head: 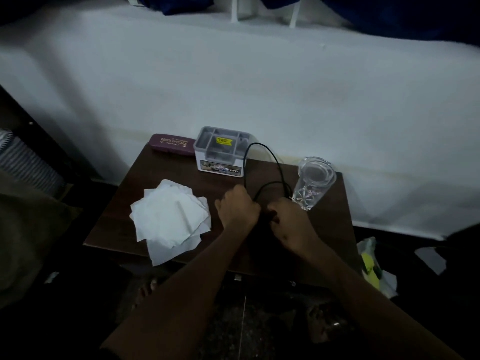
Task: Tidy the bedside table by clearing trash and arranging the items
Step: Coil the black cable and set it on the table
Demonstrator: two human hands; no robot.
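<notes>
On the dark wooden bedside table [161, 172], both hands hold a black cable [270, 157] that loops up toward the back. My left hand [239, 205] is closed around it near the table's middle. My right hand [292, 222] grips the cable just to the right, beside a clear drinking glass [313, 181]. A pile of white paper sheets [170, 216] lies at the front left. A grey compartment organiser box [220, 153] stands at the back, with a maroon spectacle case [172, 144] to its left.
A white wall [259, 87] rises directly behind the table. A plastic bag with yellow and white contents [371, 263] lies on the floor at the right. Striped fabric [26, 162] and a dark piece of furniture sit at the left. My bare foot [145, 292] shows below.
</notes>
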